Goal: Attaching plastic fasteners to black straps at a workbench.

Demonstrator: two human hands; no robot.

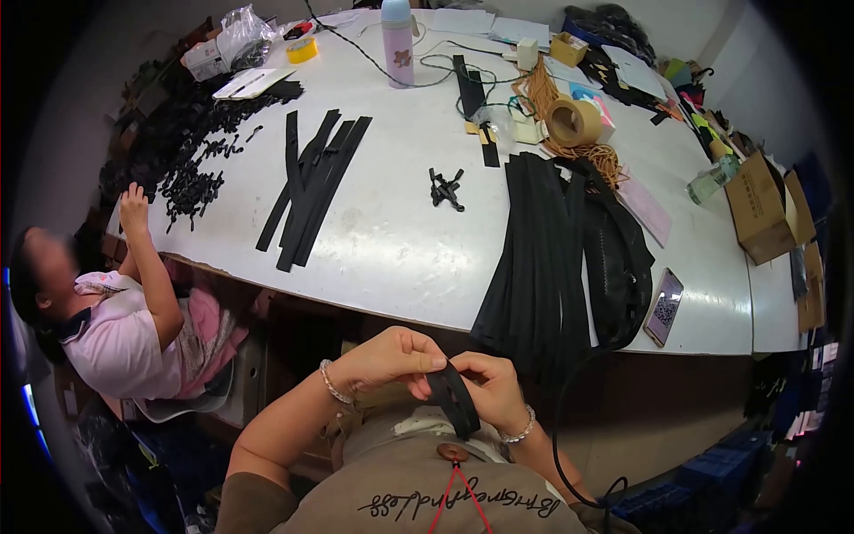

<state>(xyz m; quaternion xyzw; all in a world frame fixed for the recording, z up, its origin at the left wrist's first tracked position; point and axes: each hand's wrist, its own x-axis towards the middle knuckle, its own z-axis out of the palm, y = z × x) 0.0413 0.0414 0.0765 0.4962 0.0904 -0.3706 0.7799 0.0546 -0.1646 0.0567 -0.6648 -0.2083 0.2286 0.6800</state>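
Observation:
In front of my body, at the table's near edge, both hands hold a black zipper strip (455, 402). My left hand (391, 360) pinches its upper end between thumb and fingers. My right hand (491, 384) grips the same strip from the other side, its fingers close to the left ones. The strip hangs down in a loop with a gap along it; whether a slider is on it cannot be made out. Just beyond my right hand, a thick bundle of long black zipper strips (538, 258) drapes over the table edge. Several small black zipper pulls (446, 189) lie mid-table.
More black strips (313, 191) lie left of centre on the white table (400, 267). A co-worker (133, 320) sits at the left, one hand by a pile of small black pulls (191, 191). A phone (664, 307), tape roll (574, 123), bottle (398, 44) and cardboard box (761, 209) stand around.

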